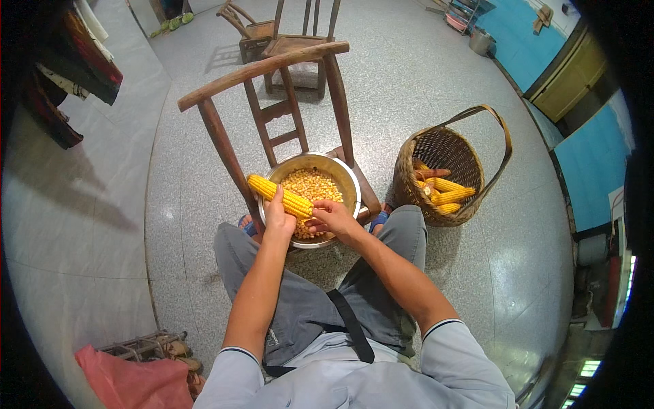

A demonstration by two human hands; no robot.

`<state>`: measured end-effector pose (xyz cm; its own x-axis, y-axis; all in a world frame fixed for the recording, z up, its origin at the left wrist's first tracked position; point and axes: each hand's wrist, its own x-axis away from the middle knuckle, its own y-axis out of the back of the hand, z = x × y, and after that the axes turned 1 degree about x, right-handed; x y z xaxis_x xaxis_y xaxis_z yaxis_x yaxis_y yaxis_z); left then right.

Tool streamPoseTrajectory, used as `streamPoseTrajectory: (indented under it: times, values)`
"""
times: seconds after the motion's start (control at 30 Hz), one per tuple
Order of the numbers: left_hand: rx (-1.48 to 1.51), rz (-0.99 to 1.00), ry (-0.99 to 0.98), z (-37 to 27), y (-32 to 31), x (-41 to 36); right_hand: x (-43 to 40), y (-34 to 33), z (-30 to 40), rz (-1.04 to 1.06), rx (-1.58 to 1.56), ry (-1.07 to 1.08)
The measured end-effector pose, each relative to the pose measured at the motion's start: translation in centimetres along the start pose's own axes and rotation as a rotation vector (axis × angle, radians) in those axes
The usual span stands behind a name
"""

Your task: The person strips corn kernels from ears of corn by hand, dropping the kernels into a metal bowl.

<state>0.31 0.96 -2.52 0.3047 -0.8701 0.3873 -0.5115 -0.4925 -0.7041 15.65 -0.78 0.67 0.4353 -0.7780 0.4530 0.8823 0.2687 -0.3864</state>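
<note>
My left hand [280, 217] is closed around a yellow corn cob [280, 196], which slants over the left side of a round metal basin [354, 179]. At the cob's right end, the thumb and fingers of my right hand [329, 217] touch the kernels; the other fingers are curled over the basin. Loose corn kernels [312, 185] cover much of the basin's bottom. The basin rests on the seat of a wooden chair [367, 190], in front of my knees. Part of the kernels is hidden behind my hands.
A woven basket [444, 219] with an arched handle stands to the right, holding several corn cobs [452, 196]. The chair's wooden back [265, 71] rises beyond the basin. More wooden chairs [299, 46] are farther ahead. A pink cloth or bag [135, 378] lies by a rack at the lower left.
</note>
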Motion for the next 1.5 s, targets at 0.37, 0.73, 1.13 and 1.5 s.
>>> streamPoseTrajectory:
  times: [0.37, 0.73, 1.13, 1.5]
  values:
    - [0.022, 0.043, 0.081, -1.0, -1.1, 1.2, 1.1, -0.1, 1.0, 0.1, -0.122, 0.025]
    - [-0.022, 0.089, -0.002, -1.2, -1.9, 2.0, 1.1, -0.1, 1.0, 0.06, -0.048, 0.052]
    - [0.06, 0.095, 0.022, -0.9, -1.3, 1.5, 0.9, 0.0, 0.5, 0.024, -0.139, 0.006]
    - [0.06, 0.072, 0.02, -0.7, -1.1, 1.3, 0.8, -0.9, 0.4, -0.146, 0.254, 0.304]
